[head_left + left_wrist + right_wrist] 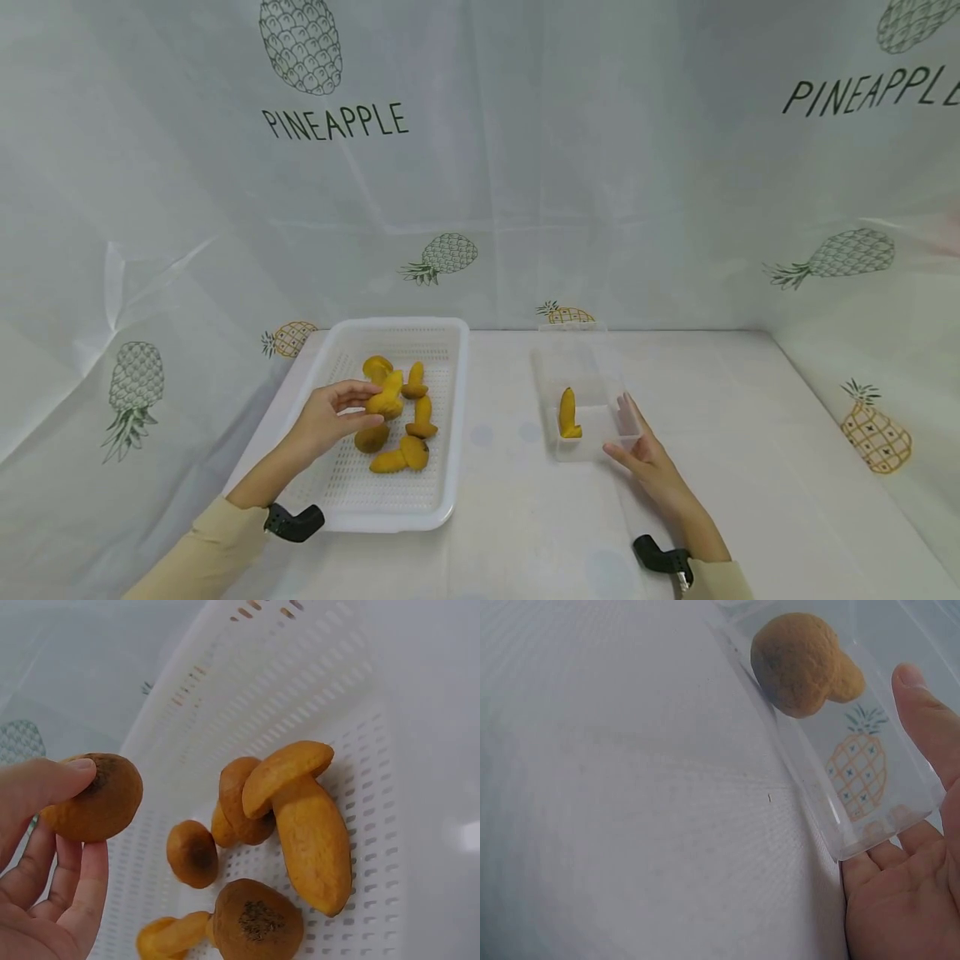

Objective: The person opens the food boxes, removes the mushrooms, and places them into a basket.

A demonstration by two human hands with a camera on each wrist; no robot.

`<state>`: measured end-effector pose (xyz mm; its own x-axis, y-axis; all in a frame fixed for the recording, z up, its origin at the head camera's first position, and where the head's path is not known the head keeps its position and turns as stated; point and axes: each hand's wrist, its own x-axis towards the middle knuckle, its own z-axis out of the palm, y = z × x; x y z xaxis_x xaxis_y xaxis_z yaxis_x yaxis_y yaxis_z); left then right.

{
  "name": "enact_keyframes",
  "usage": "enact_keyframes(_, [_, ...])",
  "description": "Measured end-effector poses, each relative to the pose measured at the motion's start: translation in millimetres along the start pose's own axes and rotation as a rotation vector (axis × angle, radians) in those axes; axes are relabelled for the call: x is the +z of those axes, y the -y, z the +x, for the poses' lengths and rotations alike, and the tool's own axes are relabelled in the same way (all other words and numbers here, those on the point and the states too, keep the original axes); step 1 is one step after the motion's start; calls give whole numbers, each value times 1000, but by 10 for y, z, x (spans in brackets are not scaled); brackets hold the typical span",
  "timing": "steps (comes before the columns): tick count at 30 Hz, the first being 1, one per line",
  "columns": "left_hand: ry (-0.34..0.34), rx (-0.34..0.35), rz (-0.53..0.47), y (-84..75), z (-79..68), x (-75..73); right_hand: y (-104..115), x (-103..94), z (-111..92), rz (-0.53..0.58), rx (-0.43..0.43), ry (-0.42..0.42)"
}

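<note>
My left hand pinches a yellow-brown mushroom above the white basket. In the left wrist view the thumb presses on the dark-spotted cap of this mushroom, the fingers lying beneath. Several more mushrooms lie in the basket, among them a thick-stemmed one. My right hand rests at the right side of a clear plastic box, fingers extended along its wall and thumb raised near the front corner. Inside the box, one mushroom stands toward the left; its rounded cap shows in the right wrist view.
The box's clear lid stands open behind it. Basket and box sit apart on a white-covered table. A pineapple-printed sheet hangs along the back and sides. Each wrist wears a black camera mount.
</note>
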<state>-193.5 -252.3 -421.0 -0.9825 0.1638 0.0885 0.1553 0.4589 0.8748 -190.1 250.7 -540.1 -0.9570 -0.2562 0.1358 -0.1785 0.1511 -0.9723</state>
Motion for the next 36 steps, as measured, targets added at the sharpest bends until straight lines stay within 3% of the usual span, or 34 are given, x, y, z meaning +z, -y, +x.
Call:
enact_keyframes(12, [4, -47, -51, -95, 21, -44, -6, -14, -22, -5, 27, -5])
enact_keyframes(24, [42, -21, -107, -163, 130, -47, -6, -11, 2, 0, 31, -8])
enact_keyframes(36, [149, -1, -192, -385, 417, 240, -7, -8, 8, 9, 24, -8])
